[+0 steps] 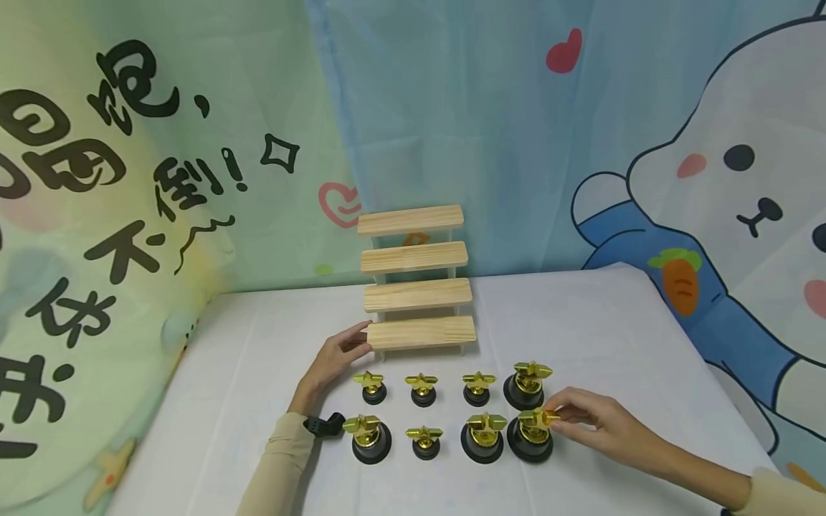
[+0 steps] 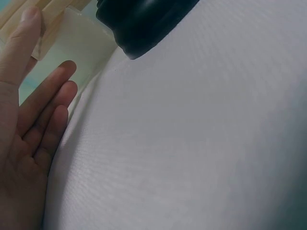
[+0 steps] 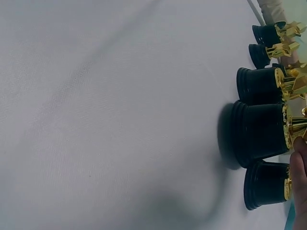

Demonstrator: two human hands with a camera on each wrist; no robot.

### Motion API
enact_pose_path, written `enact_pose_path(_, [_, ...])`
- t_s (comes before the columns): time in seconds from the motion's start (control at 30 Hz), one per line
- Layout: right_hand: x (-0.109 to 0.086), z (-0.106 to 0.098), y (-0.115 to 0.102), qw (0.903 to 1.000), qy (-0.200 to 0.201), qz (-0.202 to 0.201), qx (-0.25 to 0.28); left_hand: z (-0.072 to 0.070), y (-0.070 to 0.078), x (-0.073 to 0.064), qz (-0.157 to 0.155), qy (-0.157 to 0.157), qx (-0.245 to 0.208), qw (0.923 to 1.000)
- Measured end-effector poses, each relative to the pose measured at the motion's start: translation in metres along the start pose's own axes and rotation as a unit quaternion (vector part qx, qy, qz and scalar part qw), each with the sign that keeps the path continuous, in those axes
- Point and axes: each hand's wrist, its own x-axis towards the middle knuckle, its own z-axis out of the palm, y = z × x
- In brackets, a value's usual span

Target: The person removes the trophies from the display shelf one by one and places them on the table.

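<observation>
A small wooden four-tier display stand (image 1: 421, 332) stands against the backdrop. My left hand (image 1: 338, 351) grips the left end of its lowest board; in the left wrist view the thumb (image 2: 21, 45) lies on the wood, the other fingers reaching past it. My right hand (image 1: 590, 419) pinches the gold star top of a large trophy (image 1: 530, 446) at the front right. A dark shadow lies beside that trophy's black base (image 3: 261, 132); whether it touches the table I cannot tell. Directly behind it stands another large trophy (image 1: 524, 394).
More star trophies with black bases stand in two rows before the stand: a large one (image 1: 482, 446), a small one (image 1: 426, 449), another large one (image 1: 371, 448) near the left wrist, and several small ones (image 1: 423, 396) behind. White cloth (image 1: 581, 322) covers the table; a printed curtain hangs behind.
</observation>
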Motion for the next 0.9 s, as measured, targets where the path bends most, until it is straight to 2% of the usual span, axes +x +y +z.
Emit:
enact_pose_path(0.5, [-0.01, 0.01, 0.0, 0.9982, 0.017, 0.054, -0.018, 0.001, 0.006, -0.003, 0.005, -0.006, 0.003, 1.0])
enact_pose_path(0.63, [-0.01, 0.011, -0.001, 0.996, 0.021, 0.077, -0.04, 0.001, 0.005, -0.004, 0.001, -0.006, 0.0, 1.0])
enact_pose_path(0.77, [-0.007, 0.01, 0.0, 0.9909, 0.054, 0.085, -0.089, -0.001, 0.005, -0.009, -0.001, 0.002, -0.007, 1.0])
enact_pose_path(0.9, [-0.003, 0.005, 0.003, 0.9816, 0.107, 0.102, -0.121, -0.008, 0.016, -0.021, 0.016, 0.013, -0.025, 0.9995])
